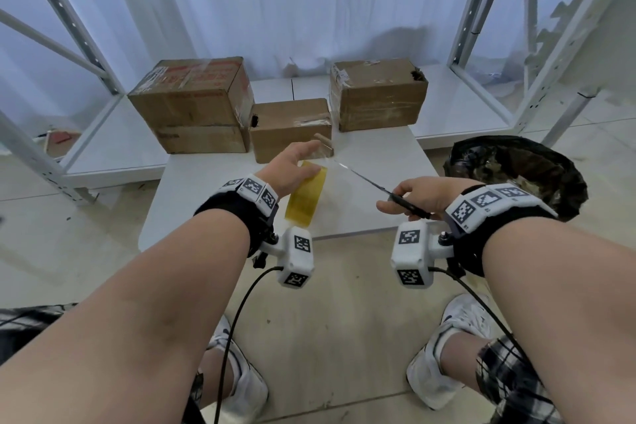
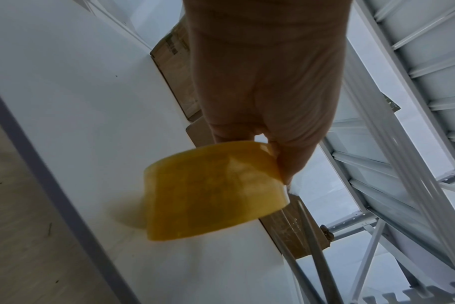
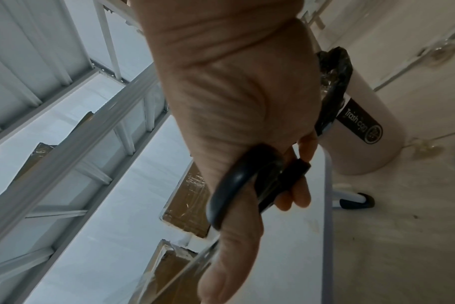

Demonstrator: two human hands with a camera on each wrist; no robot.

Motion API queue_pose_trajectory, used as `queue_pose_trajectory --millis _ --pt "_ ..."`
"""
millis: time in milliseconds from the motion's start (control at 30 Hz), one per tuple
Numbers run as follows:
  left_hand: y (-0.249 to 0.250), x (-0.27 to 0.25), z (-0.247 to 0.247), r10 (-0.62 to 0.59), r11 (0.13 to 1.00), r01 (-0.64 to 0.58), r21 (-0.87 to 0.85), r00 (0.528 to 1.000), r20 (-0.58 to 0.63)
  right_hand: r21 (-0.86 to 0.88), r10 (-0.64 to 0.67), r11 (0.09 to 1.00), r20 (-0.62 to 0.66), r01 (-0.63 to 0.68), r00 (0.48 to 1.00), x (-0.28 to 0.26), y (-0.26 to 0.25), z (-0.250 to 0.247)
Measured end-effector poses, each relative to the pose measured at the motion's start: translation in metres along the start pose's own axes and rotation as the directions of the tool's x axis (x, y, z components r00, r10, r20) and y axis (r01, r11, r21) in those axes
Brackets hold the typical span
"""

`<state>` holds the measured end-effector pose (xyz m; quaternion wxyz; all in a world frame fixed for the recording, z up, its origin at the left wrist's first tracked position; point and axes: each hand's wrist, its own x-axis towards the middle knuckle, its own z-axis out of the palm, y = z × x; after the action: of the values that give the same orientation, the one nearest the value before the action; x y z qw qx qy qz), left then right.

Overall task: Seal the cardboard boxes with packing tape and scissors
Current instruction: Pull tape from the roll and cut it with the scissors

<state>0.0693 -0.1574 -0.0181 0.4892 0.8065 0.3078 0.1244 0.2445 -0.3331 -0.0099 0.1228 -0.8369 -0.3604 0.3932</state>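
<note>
Left hand (image 1: 292,165) is reaching forward over the white table (image 1: 206,203), fingers curled through the yellow tape roll (image 1: 306,198), holding it above the tabletop. Right hand (image 1: 423,198) is gripping the black scissors (image 1: 389,191), thumb and fingers through the loops, blades pointing toward the tape. Three cardboard boxes (image 1: 292,127) are sitting at the table's far edge; one roll, one pair of scissors.

The left hand (image 1: 290,165) hides the top of the tape roll (image 1: 305,197); the scissors' (image 1: 378,186) blades blur; the bin (image 1: 516,169) interior is unreadable.
</note>
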Motion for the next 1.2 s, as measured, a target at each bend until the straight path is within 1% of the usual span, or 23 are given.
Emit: queue_pose_trajectory --millis 100,233,433,567,767,1200 --pt "0.0 -0.001 0.0 0.022 1.0 -0.022 0.008 0.999 0.041 0.032 -0.054 0.998 0.03 0.053 0.998 0.0 0.001 -0.001" --pt "-0.001 -0.001 0.001 0.027 1.0 -0.026 -0.011 0.997 0.078 -0.01 -0.07 0.997 0.06 0.071 0.996 0.004 -0.007 -0.004" --pt "-0.003 0.001 -0.003 0.034 0.999 -0.033 -0.007 0.991 0.128 0.0 -0.128 0.992 0.059 0.128 0.99 0.012 -0.023 -0.009" --pt "-0.004 0.001 -0.004 0.034 0.999 -0.031 -0.02 0.99 0.136 -0.005 -0.15 0.989 0.064 0.151 0.987 0.016 -0.027 -0.008" --pt "-0.003 0.001 -0.004 0.046 0.999 -0.044 -0.016 0.989 0.139 -0.037 -0.185 0.982 0.03 0.186 0.982 0.02 -0.025 -0.01" --pt "0.002 -0.001 -0.003 0.024 0.999 -0.03 0.034 0.984 0.179 -0.098 -0.173 0.98 0.017 0.174 0.985 0.013 -0.029 -0.019"
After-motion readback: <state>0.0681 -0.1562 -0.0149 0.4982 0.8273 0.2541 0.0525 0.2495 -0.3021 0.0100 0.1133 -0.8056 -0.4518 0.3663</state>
